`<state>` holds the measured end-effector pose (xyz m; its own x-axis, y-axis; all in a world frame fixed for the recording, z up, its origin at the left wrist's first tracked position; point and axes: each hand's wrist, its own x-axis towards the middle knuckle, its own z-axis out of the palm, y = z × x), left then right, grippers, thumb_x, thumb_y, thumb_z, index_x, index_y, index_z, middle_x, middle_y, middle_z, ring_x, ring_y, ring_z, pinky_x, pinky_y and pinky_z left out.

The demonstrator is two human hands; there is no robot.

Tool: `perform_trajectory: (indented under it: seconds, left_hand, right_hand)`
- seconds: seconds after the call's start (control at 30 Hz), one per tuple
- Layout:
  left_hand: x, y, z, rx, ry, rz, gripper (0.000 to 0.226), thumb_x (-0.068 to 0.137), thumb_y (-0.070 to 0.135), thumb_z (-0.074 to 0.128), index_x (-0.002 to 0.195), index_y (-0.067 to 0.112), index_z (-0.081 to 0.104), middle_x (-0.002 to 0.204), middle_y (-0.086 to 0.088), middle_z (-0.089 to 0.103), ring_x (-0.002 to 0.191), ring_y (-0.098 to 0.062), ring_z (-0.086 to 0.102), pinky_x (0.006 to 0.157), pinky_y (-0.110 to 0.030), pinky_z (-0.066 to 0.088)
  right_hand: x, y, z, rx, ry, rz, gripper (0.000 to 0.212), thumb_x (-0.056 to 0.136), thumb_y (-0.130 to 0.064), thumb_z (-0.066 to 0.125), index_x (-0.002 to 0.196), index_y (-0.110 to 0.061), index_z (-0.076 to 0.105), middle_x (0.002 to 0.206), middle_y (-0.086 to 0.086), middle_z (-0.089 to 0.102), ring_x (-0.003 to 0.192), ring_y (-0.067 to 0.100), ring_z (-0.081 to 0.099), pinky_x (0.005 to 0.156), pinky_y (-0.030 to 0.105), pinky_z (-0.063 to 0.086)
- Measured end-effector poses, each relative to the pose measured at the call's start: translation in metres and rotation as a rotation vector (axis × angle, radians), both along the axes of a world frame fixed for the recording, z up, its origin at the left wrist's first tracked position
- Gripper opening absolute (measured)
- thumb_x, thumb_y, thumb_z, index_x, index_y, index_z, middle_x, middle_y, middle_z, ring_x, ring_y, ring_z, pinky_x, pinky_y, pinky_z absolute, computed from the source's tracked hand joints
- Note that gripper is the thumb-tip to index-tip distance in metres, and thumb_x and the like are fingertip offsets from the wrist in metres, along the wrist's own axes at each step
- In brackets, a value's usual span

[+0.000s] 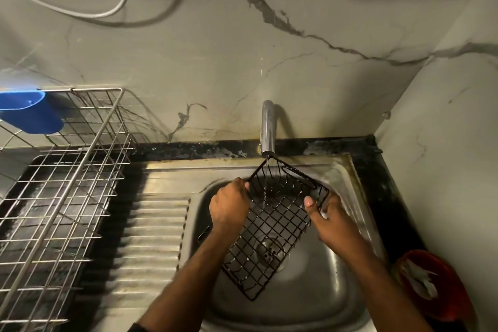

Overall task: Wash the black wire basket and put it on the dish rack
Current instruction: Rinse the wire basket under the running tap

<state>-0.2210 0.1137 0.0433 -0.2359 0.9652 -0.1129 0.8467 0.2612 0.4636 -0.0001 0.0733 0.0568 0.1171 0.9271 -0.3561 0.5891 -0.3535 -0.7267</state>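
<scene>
Black wire basket (pixel 272 226), rectangular grid, under tap (pixel 267 129) stream; left hand (pixel 230 206), right hand (pixel 327 219) grasp opposite rims.

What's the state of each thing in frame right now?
Black wire basket: held tilted over the basin, under the stream.
Chrome tap: running, thin stream.
Left hand: grips the basket's left edge.
Right hand: grips the basket's right edge.
Steel sink: wet, drain unplugged.
Steel wire dish rack: holds only a blue plastic cup, hung at its rim.
</scene>
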Motion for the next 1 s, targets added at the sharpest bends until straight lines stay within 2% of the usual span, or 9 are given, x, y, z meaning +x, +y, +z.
perform_trajectory:
  seconds: [0.1,0.23,0.4,0.5,0.6,0.77,0.83,0.9,1.0]
  left_hand:
    - [0.004,-0.008,-0.002,-0.013,-0.022,0.006,0.029,0.110,0.038,0.039,0.112,0.022,0.063,0.088,0.005,0.062,0.078,-0.016,0.059,0.068,-0.031,0.041]
    - [0.006,-0.013,-0.008,-0.063,-0.127,0.012,0.029,0.109,0.041,0.040,0.103,0.022,0.061,0.089,0.003,0.067,0.078,-0.017,0.065,0.069,-0.035,0.051]
    - [0.016,-0.020,-0.011,-0.106,-0.529,0.055,0.026,0.109,0.037,0.044,0.102,0.021,0.063,0.085,0.001,0.073,0.060,-0.013,0.065,0.054,-0.027,0.053]
    - [0.018,-0.021,-0.006,-0.128,-0.642,0.074,0.024,0.109,0.033,0.046,0.106,0.018,0.064,0.086,0.001,0.075,0.055,-0.010,0.066,0.048,-0.018,0.046]
    - [0.018,-0.023,-0.003,-0.141,-0.643,0.054,0.021,0.109,0.031,0.047,0.108,0.020,0.064,0.093,0.001,0.075,0.059,-0.010,0.069,0.047,-0.016,0.045]
    - [0.017,-0.030,-0.009,-0.153,-0.543,0.000,0.019,0.107,0.037,0.049,0.107,0.028,0.066,0.101,0.005,0.071,0.070,-0.018,0.076,0.068,-0.041,0.065]
    - [0.017,-0.032,-0.007,-0.131,-0.500,-0.031,0.022,0.108,0.033,0.047,0.121,0.027,0.064,0.098,0.008,0.067,0.074,-0.020,0.076,0.070,-0.045,0.065]
    - [0.018,-0.033,-0.004,-0.101,-0.437,-0.090,0.034,0.109,0.028,0.044,0.142,0.031,0.054,0.106,0.008,0.062,0.081,-0.021,0.075,0.071,-0.044,0.064]
    - [0.014,-0.030,-0.001,-0.085,-0.340,-0.148,0.040,0.109,0.025,0.044,0.148,0.034,0.047,0.112,-0.003,0.068,0.090,-0.026,0.072,0.079,-0.047,0.063]
  right_hand:
    - [-0.004,-0.014,-0.007,-0.016,0.080,-0.022,0.098,0.076,-0.086,0.043,0.153,-0.033,0.014,0.149,0.012,0.043,0.108,0.024,0.064,0.088,0.047,0.058]
    - [-0.007,-0.023,-0.002,0.153,0.120,-0.145,0.068,0.094,-0.034,0.065,0.153,-0.027,0.033,0.149,0.007,0.040,0.090,0.017,0.069,0.056,0.027,0.060]
    - [-0.003,-0.023,0.015,0.288,0.158,-0.168,0.064,0.090,-0.022,0.072,0.147,-0.025,0.043,0.138,0.001,0.049,0.078,0.012,0.072,0.050,0.029,0.060]
    - [-0.001,-0.025,0.021,0.336,0.147,-0.149,0.063,0.089,-0.020,0.073,0.145,-0.026,0.045,0.133,-0.001,0.051,0.080,0.011,0.073,0.052,0.031,0.061]
    - [0.004,-0.027,0.025,0.322,0.168,-0.136,0.050,0.091,-0.020,0.071,0.137,-0.026,0.053,0.125,0.000,0.058,0.078,0.011,0.073,0.056,0.030,0.062]
    - [0.008,-0.023,0.035,0.316,0.171,-0.155,0.026,0.097,-0.022,0.062,0.122,-0.016,0.062,0.109,0.003,0.064,0.065,0.010,0.073,0.052,0.028,0.060]
    - [0.009,-0.019,0.038,0.318,0.183,-0.158,0.018,0.097,-0.022,0.061,0.113,-0.015,0.065,0.104,0.004,0.065,0.060,0.009,0.072,0.047,0.025,0.057]
    - [0.009,-0.015,0.038,0.314,0.189,-0.168,0.024,0.097,-0.023,0.062,0.118,-0.013,0.066,0.105,0.006,0.066,0.059,0.011,0.072,0.045,0.024,0.056]
    - [0.007,-0.013,0.040,0.304,0.229,-0.176,0.027,0.096,-0.023,0.063,0.122,-0.014,0.065,0.107,0.007,0.065,0.058,0.015,0.073,0.044,0.027,0.057]
